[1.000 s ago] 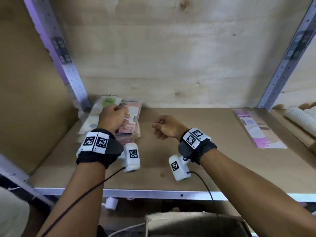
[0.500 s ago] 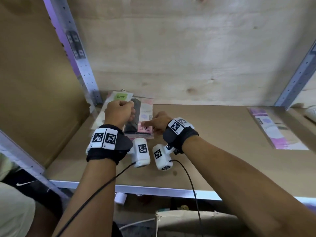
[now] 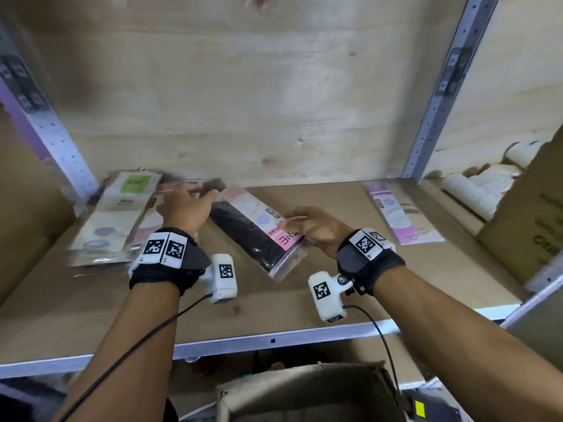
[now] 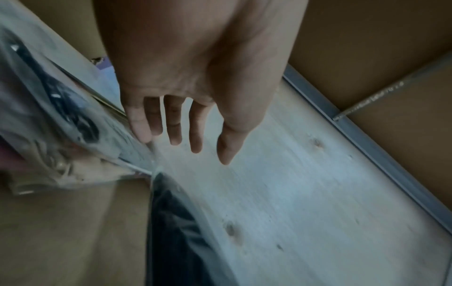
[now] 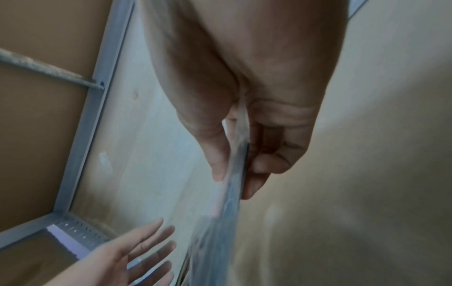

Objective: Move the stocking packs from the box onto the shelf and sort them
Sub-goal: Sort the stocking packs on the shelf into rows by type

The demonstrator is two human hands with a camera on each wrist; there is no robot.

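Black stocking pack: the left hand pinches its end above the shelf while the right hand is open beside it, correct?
No, the hands are swapped. The right wrist view shows the right hand pinching the black stocking pack; the left hand is open beside it.

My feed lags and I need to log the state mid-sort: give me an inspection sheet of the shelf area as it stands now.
Surface: brown shelf board, bare at the front.
Job's things: black stocking pack tilted above the board; stack of packs at the back left; pink pack lying flat at the right; cardboard box below the shelf edge.
Clutter: rolled white textiles in the next bay.
Grippers: right hand pinches the black pack's near end; left hand, fingers straight, holds nothing.
Cables: black cable from the left wrist camera, another from the right.
Surroundings: plywood back wall, grey metal uprights.
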